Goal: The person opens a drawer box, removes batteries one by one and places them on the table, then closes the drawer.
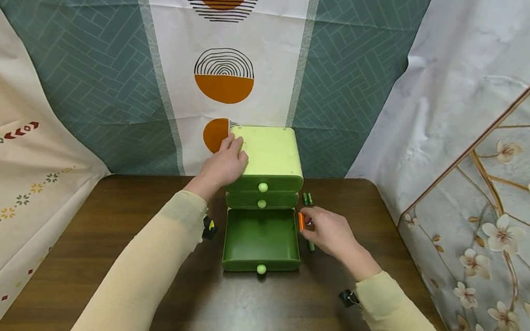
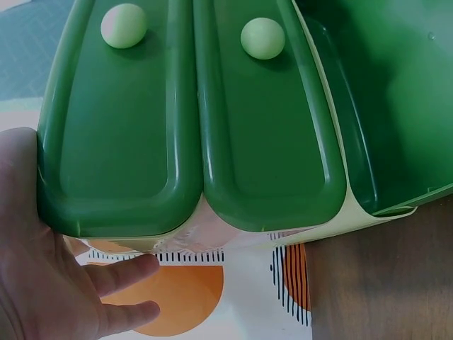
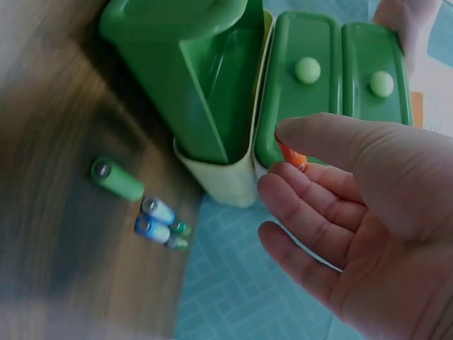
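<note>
A small drawer cabinet [image 1: 271,148] with a pale green top and dark green drawers stands on the table. Its bottom drawer [image 1: 261,240] is pulled out, and nothing is visible inside. The two drawers above, each with a round knob [image 2: 263,38], are pushed in. My left hand [image 1: 224,165] rests on the cabinet's upper left edge, with two fingers [image 2: 127,276] extended along its side. My right hand [image 1: 330,232] pinches an orange battery [image 1: 301,222] between thumb and fingertips, just right of the open drawer. In the right wrist view, the fingers mostly cover the battery [image 3: 293,157].
On the table right of the cabinet lie a green battery [image 3: 117,180], blue-and-white batteries [image 3: 152,228] and smaller green ones [image 3: 177,242]. A patterned cloth [image 1: 228,33] hangs behind the cabinet. Flowered cloth [image 1: 496,256] borders the table's right side.
</note>
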{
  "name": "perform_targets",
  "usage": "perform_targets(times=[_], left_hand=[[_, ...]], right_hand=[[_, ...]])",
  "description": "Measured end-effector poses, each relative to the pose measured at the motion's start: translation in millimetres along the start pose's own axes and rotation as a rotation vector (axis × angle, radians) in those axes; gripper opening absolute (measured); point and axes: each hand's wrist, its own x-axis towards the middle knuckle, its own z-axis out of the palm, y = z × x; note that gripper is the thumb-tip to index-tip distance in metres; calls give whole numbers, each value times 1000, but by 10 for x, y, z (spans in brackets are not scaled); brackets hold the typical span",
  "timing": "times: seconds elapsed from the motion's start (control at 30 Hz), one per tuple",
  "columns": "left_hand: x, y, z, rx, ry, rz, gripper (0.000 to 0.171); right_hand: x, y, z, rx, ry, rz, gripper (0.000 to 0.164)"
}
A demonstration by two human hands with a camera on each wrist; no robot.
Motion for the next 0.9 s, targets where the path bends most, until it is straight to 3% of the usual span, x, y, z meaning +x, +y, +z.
perform_targets(times=[0.37, 0.9], left_hand=[[11, -6, 11, 8, -2, -5, 68], [12, -21, 22, -3, 0, 0, 68]], right_hand=[[-133, 267, -10, -15, -29, 65, 45], [-174, 603, 301, -39, -184, 144, 42]])
